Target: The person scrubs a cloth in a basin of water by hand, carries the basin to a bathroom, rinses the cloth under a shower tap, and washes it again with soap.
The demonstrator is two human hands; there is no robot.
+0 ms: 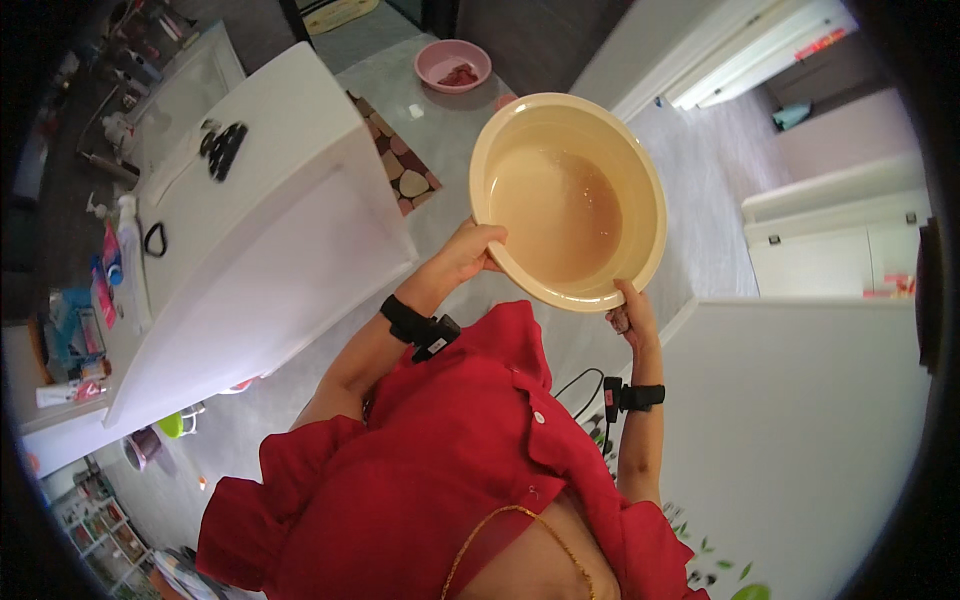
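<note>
A round cream plastic basin (570,300) is held up in front of me, with a shallow layer of cloudy liquid lying towards its right side. My left hand (472,249) grips the rim at the lower left, thumb over the edge. On the lower right of the rim, my right hand (636,311) holds on, its fingers curled beneath and partly hidden. Something brown and crumpled (619,320) shows at the right fingers; I cannot tell what it is. Farther off, a pink basin (452,56) stands on the floor with a dark red cloth (459,75) inside.
At left is a white washbasin counter (247,187) with a black hair claw clip (224,152), a black hair tie (155,239) and tubes. A pebble-patterned mat (397,161) lies beside it. A white wall panel (795,390) rises at right.
</note>
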